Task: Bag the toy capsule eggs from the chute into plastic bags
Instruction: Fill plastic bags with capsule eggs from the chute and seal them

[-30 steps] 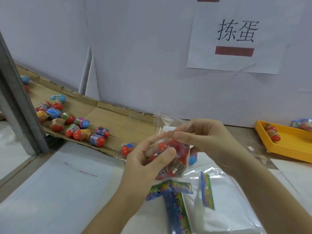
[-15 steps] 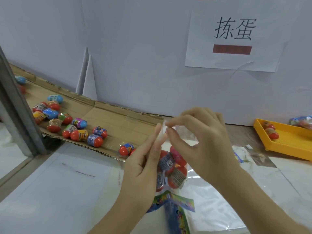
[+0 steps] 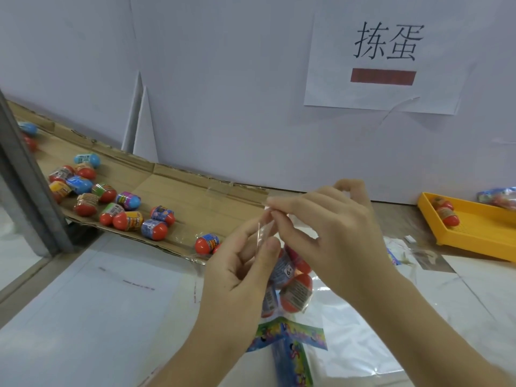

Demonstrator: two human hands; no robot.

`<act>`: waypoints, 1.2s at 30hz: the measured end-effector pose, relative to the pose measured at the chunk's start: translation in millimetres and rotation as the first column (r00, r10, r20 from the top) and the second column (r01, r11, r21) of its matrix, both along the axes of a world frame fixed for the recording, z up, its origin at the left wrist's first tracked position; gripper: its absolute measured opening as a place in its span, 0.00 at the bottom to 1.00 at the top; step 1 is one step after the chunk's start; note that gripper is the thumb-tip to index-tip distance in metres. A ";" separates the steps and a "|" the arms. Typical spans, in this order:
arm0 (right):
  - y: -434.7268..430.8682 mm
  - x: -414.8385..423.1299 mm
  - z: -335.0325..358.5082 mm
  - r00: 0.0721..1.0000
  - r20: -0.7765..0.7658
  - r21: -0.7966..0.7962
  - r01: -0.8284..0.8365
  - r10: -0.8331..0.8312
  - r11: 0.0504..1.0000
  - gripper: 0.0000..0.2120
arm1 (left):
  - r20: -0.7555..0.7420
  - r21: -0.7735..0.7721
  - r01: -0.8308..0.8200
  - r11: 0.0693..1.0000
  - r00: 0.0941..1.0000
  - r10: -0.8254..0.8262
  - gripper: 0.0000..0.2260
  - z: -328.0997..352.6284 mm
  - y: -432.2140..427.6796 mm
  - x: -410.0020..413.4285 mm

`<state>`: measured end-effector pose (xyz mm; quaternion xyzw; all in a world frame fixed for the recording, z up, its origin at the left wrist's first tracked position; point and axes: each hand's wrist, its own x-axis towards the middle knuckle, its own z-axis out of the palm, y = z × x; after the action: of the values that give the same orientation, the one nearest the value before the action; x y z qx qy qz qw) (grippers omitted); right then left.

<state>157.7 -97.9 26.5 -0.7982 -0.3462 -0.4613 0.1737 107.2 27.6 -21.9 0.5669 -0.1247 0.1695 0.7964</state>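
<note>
Left hand (image 3: 240, 275), right hand (image 3: 335, 233) close together, each grip pinching clear bag (image 3: 296, 295) mouth.

My left hand (image 3: 237, 277) and right hand (image 3: 335, 236) cover most of the clear bag (image 3: 296, 294), so I cannot count what it holds. The yellow tray (image 3: 474, 230) and a filled packet (image 3: 499, 197) run off the right edge. Labels on the eggs (image 3: 127, 219) lying on the chute (image 3: 184, 196) are too small for me to read.

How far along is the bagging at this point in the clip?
Done: several eggs already sit inside a clear plastic bag. In hand: the left hand and right hand pinch the bag's top edge, apparently closing it. Left: over a dozen loose eggs wait on the cardboard chute, so most bagging remains.
</note>
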 end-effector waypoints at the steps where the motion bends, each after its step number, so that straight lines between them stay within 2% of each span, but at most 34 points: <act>1: 0.2 0.8 -0.6 0.998 0.059 -0.004 0.024 -0.023 1.000 0.08 | 0.005 0.034 -0.012 0.999 1.000 0.012 0.13 -0.3 -0.3 -0.4; 4: 1.7 1.8 -2.0 0.978 0.189 -0.010 0.086 -0.083 0.996 0.09 | 0.029 0.166 -0.082 0.983 0.996 0.079 0.14 -2.2 -0.1 -1.0; 8: 0.1 2.4 1.4 0.966 0.215 0.009 0.147 -0.146 0.989 0.10 | 0.055 0.223 -0.154 0.962 0.988 0.145 0.14 -4.0 0.7 -1.3; 10: -5.5 3.9 6.0 0.983 0.131 0.026 0.123 -0.126 0.992 0.08 | 0.047 0.195 -0.142 0.970 0.990 0.136 0.14 -4.3 -0.8 -1.7; 13: -14.4 2.6 13.5 0.998 -0.059 0.053 -0.033 0.036 0.998 0.06 | 0.014 0.110 -0.111 0.988 0.994 0.110 0.14 -4.7 -2.3 -0.3; 16: -13.8 -0.6 15.1 0.991 -0.129 0.006 -0.044 0.044 0.999 0.06 | -0.025 0.047 -0.059 0.997 0.998 0.060 0.14 -3.6 -1.3 1.7; 19: -10.1 -0.5 11.6 0.995 -0.102 -0.061 -0.001 -0.005 0.998 0.05 | -0.045 0.071 -0.031 0.997 0.998 0.034 0.14 -4.1 -2.1 0.6; 25: -7.2 0.4 9.4 0.994 0.092 -0.063 0.067 -0.061 0.996 0.06 | -0.012 0.217 -0.060 0.974 0.998 0.064 0.16 -7.7 -4.5 -1.5; 29: -6.6 1.2 8.3 0.982 0.161 -0.058 0.109 -0.098 0.992 0.08 | -0.027 0.278 -0.050 0.959 0.998 0.060 0.17 -9.5 -4.2 -2.5; 32: -7.7 2.8 8.4 0.984 0.153 -0.040 0.100 -0.093 0.994 0.08 | -0.007 0.300 -0.065 0.952 0.997 0.071 0.15 -9.7 -4.0 -2.8; 36: -13.1 5.4 11.0 0.999 0.032 0.023 0.035 -0.035 0.999 0.06 | 0.013 0.302 -0.053 0.952 0.999 0.051 0.17 -6.5 -3.5 -3.3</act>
<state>163.0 -111.0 37.5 -0.7946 -0.3297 -0.4810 0.1688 103.9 24.1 -28.4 0.6846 -0.1363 0.1710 0.6954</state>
